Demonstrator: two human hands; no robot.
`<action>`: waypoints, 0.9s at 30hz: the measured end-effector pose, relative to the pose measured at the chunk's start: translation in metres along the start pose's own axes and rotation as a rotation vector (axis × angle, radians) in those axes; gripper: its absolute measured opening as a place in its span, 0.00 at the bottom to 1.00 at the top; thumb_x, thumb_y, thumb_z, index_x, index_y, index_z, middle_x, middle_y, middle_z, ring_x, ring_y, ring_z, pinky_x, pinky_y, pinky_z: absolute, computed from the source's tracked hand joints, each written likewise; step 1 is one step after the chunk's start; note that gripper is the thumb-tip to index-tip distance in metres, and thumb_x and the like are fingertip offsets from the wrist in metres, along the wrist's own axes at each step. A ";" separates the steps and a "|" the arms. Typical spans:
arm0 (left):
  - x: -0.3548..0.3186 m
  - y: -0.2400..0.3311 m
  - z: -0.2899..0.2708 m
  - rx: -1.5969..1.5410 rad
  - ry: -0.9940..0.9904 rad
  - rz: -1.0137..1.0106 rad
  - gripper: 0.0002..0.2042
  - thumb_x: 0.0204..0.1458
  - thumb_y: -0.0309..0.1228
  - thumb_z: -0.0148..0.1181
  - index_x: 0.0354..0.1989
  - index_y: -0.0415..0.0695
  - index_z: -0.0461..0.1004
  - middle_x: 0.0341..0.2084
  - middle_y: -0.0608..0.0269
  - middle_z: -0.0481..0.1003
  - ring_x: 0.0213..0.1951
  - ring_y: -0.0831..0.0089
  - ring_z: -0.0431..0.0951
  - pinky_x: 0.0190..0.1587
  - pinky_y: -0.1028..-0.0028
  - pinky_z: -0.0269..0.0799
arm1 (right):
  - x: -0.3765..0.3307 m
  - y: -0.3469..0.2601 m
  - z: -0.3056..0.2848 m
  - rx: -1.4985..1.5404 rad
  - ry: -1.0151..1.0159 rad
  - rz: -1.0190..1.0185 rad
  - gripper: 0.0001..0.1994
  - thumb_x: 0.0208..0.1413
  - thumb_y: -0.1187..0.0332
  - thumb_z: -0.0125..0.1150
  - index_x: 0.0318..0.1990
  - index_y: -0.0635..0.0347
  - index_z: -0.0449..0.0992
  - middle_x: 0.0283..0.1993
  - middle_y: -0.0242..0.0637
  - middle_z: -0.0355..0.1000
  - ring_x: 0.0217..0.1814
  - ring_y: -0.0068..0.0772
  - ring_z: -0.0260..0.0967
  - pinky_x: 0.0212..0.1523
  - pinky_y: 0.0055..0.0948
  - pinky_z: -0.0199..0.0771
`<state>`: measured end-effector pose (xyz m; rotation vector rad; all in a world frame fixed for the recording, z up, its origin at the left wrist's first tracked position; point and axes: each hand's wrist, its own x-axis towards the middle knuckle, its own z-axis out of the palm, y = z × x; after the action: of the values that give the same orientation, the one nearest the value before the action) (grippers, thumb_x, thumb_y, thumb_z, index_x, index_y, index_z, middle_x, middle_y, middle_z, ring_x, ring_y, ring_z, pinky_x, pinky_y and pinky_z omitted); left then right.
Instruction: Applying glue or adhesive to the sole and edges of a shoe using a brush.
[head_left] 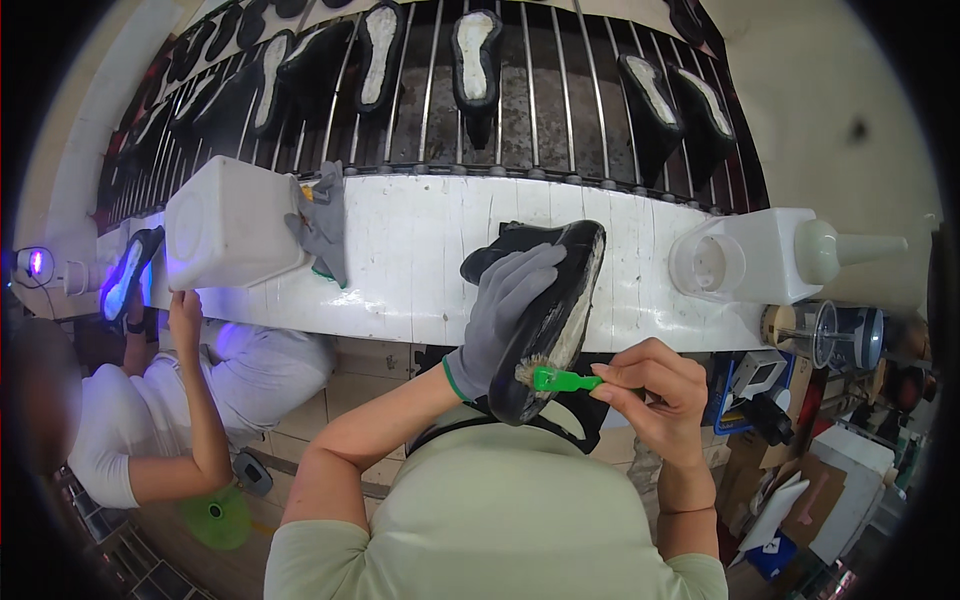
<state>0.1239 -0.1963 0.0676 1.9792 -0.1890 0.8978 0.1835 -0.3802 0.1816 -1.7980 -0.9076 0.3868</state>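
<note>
In a grey glove, my left hand (505, 310) wraps round a black boot (552, 300), keeping it tilted over the front edge of the white table. Its pale, unsoled bottom faces right, toward my other hand. My bare right hand (660, 395) pinches the handle of a small green brush (566, 380) between thumb and fingers. The brush's bristles touch the lower end of the boot's bottom. The boot's shaft lies partly hidden behind my gloved hand.
Beyond the white table (420, 240), several black boots (477, 60) rest bottom-up on a rack of metal bars (531, 110). A white plastic container (240, 225) and grey glove (322, 230) lie left; another white container (750, 260) stands right. A co-worker (120, 430) sits left.
</note>
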 end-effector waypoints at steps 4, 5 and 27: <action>0.019 0.010 -0.014 0.013 -0.185 -0.071 0.31 0.46 0.30 0.63 0.60 0.42 0.58 0.56 0.49 0.67 0.55 0.54 0.69 0.57 0.59 0.61 | 0.008 -0.009 -0.007 -0.092 -0.005 -0.105 0.08 0.40 0.77 0.72 0.31 0.65 0.80 0.28 0.36 0.73 0.22 0.23 0.69 0.21 0.20 0.67; 0.027 0.016 -0.019 0.004 -0.214 -0.061 0.33 0.43 0.32 0.65 0.60 0.42 0.59 0.55 0.52 0.67 0.53 0.57 0.70 0.56 0.61 0.62 | 0.010 -0.011 -0.009 -0.119 0.001 -0.144 0.09 0.40 0.76 0.73 0.31 0.65 0.80 0.28 0.35 0.72 0.21 0.23 0.69 0.21 0.20 0.66; 0.125 -0.050 -0.029 -0.554 -1.257 -0.728 0.38 0.31 0.28 0.78 0.57 0.42 0.68 0.49 0.63 0.74 0.49 0.77 0.72 0.54 0.75 0.68 | 0.089 -0.010 -0.071 -0.732 0.055 -0.496 0.07 0.46 0.67 0.70 0.28 0.55 0.77 0.25 0.26 0.69 0.22 0.25 0.67 0.19 0.27 0.64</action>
<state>0.2222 -0.1190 0.1244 1.5962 -0.3315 -0.8486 0.2831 -0.3600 0.2332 -2.1065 -1.5366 -0.3609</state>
